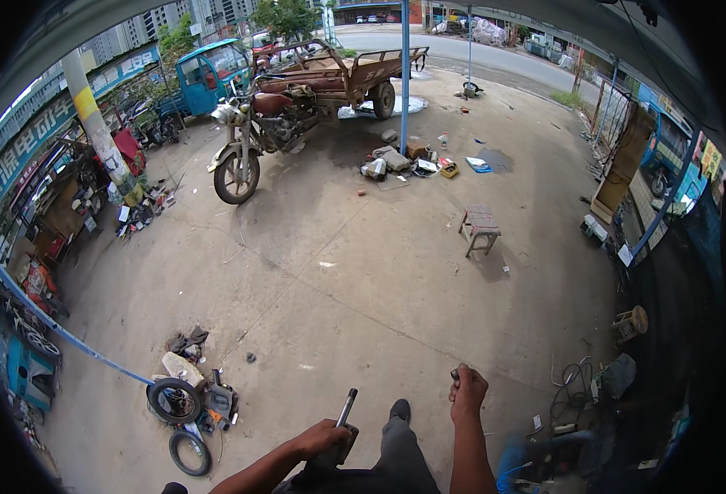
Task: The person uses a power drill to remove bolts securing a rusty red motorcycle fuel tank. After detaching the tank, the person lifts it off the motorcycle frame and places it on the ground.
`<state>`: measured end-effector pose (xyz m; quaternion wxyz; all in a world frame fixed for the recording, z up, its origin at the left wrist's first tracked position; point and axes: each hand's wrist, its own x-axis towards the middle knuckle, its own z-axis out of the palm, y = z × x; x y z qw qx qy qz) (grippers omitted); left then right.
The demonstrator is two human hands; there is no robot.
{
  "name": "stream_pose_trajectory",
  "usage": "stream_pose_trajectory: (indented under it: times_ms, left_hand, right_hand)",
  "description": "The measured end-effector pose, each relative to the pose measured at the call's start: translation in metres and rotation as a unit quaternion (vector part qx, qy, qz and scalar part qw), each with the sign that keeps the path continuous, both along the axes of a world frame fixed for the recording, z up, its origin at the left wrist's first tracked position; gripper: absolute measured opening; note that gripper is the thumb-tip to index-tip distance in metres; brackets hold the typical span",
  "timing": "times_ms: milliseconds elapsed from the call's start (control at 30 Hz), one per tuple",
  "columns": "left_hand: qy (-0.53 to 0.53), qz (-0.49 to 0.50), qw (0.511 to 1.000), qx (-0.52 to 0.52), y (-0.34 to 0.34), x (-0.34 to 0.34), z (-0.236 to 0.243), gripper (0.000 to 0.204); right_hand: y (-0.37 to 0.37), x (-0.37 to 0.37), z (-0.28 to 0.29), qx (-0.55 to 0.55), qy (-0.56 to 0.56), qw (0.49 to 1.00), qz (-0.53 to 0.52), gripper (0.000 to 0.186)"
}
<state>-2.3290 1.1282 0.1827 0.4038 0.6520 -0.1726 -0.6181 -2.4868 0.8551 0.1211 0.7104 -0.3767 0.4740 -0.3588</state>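
My left hand (323,438) is closed around a silver metal cylindrical tool (346,405) with a dark end, held upright, along with a dark object behind it that I cannot make out clearly. My right hand (468,393) is closed on a small dark metal piece (455,375). My foot (400,410) shows on the concrete floor between my hands.
A rusty cargo tricycle (284,111) stands ahead, near blue posts (404,82) with rubble and boxes (396,160). A wooden stool (478,229) is right of centre, a blue tricycle (202,82) behind. Tyres (188,451) and debris lie lower left, cables (577,399) lower right.
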Motion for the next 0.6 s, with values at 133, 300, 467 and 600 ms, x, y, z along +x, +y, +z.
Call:
stream_pose_trajectory:
  times_ms: [133, 300, 467, 600]
  left_hand:
    - [0.01, 0.136, 0.99, 0.028, -0.058, 0.062, 0.005, 0.032]
    - [0.022, 0.202, 0.979, -0.029, -0.129, 0.123, 0.025, 0.031]
    - [0.026, 0.227, 0.973, -0.034, -0.201, 0.204, 0.012, 0.03]
    - [-0.012, 0.169, 0.984, -0.064, -0.281, 0.29, 0.0, 0.031]
  right_hand:
    - [-0.072, 0.002, -0.047, 0.058, 0.103, 0.993, 0.025, 0.024]
    - [-0.175, 0.007, -0.086, 0.072, 0.248, 0.965, 0.041, 0.026]
    - [-0.284, 0.054, -0.127, 0.06, 0.417, 0.904, 0.068, 0.022]
    - [-0.354, 0.044, -0.206, 0.03, 0.429, 0.9, 0.062, 0.019]
